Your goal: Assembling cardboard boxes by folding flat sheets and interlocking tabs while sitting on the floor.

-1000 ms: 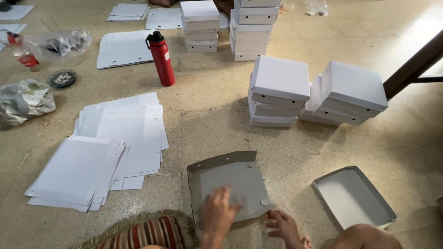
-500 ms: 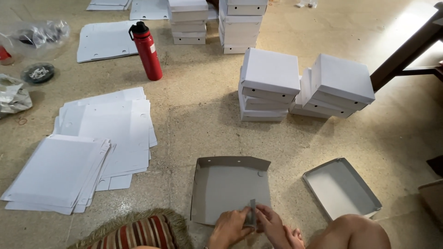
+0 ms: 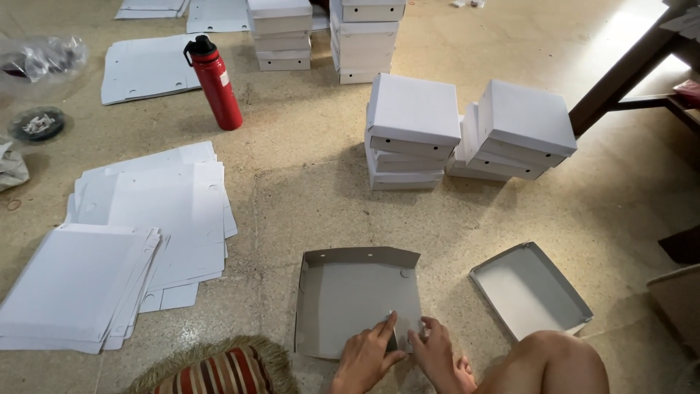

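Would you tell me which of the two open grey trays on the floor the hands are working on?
The half-folded tray, directly before the person: the left hand and right hand press its near edge. The finished tray lies untouched to its right.

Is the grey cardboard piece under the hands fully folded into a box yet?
Not yet. The grey cardboard piece has its far and side walls standing, but the near edge lies under the left hand and right hand.

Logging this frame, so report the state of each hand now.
Left hand: open, fingers pressing the near edge of the half-folded grey box.
Right hand: open, fingertips on the same edge; holds nothing.
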